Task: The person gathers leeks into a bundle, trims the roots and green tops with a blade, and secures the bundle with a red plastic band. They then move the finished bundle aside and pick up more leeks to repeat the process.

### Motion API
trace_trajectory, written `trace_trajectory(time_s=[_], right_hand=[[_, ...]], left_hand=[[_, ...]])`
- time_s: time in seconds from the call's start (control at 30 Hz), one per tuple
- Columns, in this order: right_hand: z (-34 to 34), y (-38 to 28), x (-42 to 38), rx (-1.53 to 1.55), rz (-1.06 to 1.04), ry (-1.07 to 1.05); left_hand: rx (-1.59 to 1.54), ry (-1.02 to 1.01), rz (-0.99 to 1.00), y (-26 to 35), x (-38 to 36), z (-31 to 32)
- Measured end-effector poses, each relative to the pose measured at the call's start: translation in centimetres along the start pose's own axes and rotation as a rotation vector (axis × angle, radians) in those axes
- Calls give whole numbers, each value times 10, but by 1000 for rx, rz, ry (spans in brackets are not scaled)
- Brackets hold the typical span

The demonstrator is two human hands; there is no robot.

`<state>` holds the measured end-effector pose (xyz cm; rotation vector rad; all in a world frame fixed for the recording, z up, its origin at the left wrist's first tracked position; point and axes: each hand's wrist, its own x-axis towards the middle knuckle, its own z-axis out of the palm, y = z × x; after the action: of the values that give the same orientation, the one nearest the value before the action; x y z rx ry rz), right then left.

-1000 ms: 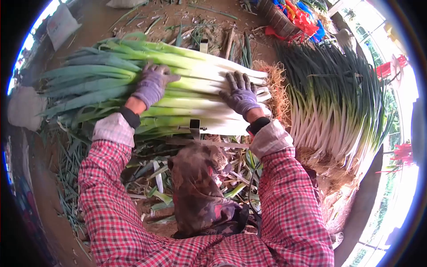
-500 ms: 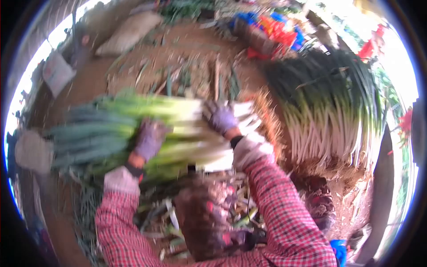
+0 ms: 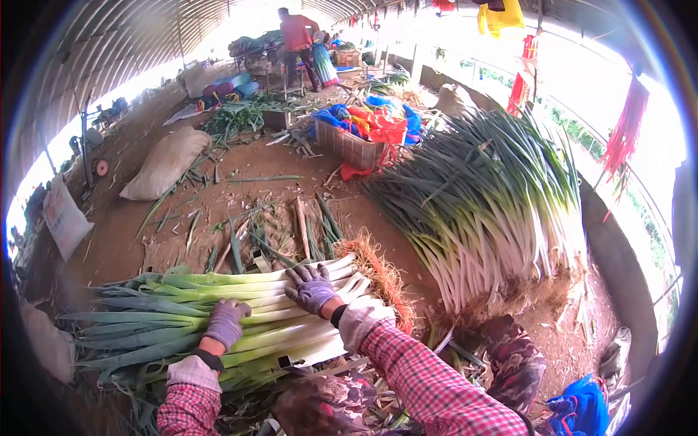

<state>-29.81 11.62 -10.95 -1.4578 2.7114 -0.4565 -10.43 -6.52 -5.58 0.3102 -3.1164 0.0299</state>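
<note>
A thick bundle of leeks [image 3: 174, 296] lies crosswise in front of me, green tops to the left and the shaggy roots [image 3: 378, 276] to the right. My left hand [image 3: 227, 323], in a purple glove, is closed over some leeks where green turns pale, its fingers bent around them. Flat on the white stalks near the root end rests my right hand [image 3: 313, 289], also gloved, with its fingers spread. The undersides of both hands are hidden. Below the bundle, my patterned trouser knees show among leaf scraps.
A large pile of leeks [image 3: 487, 211] stands to the right beside a low wall [image 3: 618, 254]. Ahead are a crate [image 3: 349, 145] with coloured bags and a pale sack [image 3: 167, 163]. A person [image 3: 297, 43] in red holds leeks far back. Blue bags [image 3: 580, 407] lie lower right.
My view has tilted up, so more of the tunnel and the far person show. The bundle and both hands appear lower. The right hand's fingers look more spread; both hands remain on the leeks.
</note>
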Motion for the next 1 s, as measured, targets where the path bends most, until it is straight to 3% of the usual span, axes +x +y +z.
trace_trajectory(time_s=[0.2, 0.27, 0.4, 0.5, 0.53, 0.57, 0.63, 0.67, 0.7, 0.73, 0.77, 0.87, 0.9, 1.0], right_hand=[[4, 1, -4, 28, -35, 79], [4, 6, -14, 105, -72, -18], [-17, 0, -74, 89, -317, -92], [3, -8, -94, -32, -444, 34], [3, 5, -71, 18, -476, 227], [8, 5, -68, 77, -501, 323], [18, 8, -60, 147, -484, 331], [17, 8, -53, 183, -408, 118], [38, 14, -44, 170, -362, 138], [29, 12, -52, -83, -365, 206], [18, 6, -53, -120, -295, 170], [20, 6, -47, -103, -218, 158], [19, 4, -48, -99, -209, 148], [14, -4, -49, -76, -187, 141]], left_hand=[[-72, 93, -52, -3, -6, 12], [-53, 130, -74, -2, -8, 16], [-46, 110, -122, -21, 2, 46], [50, 94, -136, -21, -24, 61], [-78, 261, -102, -35, -6, 69], [-85, 202, -95, -29, -10, 53], [-98, 195, -98, -50, 3, 80], [-137, 175, -92, -49, 4, 74], [-169, 152, -84, -46, 1, 70], [-183, 144, -63, -45, 0, 68], [-175, 75, -40, -10, -15, 22], [50, 156, 54, -13, -38, 31], [185, -19, 56, -2, -46, 10], [247, -38, 105, -12, -51, -5]])
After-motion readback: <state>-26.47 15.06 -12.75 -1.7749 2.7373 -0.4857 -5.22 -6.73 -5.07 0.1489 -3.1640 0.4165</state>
